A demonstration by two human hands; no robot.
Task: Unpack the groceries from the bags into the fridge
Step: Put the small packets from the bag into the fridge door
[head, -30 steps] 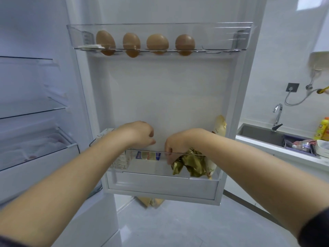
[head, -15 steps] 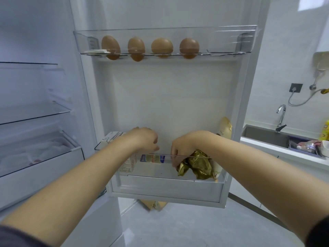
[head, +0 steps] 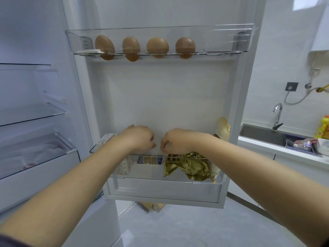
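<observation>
**Unpacking well under way:** a person's left hand (head: pixel 140 138) and right hand (head: pixel 178 141) meet just above the rim of the lower door bin (head: pixel 149 172) of an open fridge (head: pixel 160 97). The knuckles are close together and the fingers of both are curled inward. From this angle it cannot be told whether they pinch something pale between them or hold nothing.

Four items are already stowed in that bin. A white carton (head: pixel 106 139) stands at the left end beside the left wrist, and a small pack with a blue and yellow label (head: pixel 150 160) lies in the middle. A crumpled gold foil packet (head: pixel 187 166) sits beneath the right wrist, and a tall cream pouch (head: pixel 222 129) stands at the right end. In the upper door bin (head: pixel 222 40), four brown eggs (head: pixel 157 45) sit in a row.

Every item that can be named is in the door. At left are the glass shelves (head: pixel 32 114), and the drawer (head: pixel 35 155) below them holds pale shapes too blurred to name.

On the floor under the door, a brown thing that may be a paper bag (head: pixel 151 205) peeks out. Its contents are hidden, so how much is left to unpack cannot be judged. To the right, a sink (head: pixel 261 132), a tap (head: pixel 277 113) and a yellow bottle (head: pixel 323 126) line the bench (head: pixel 267 147).
</observation>
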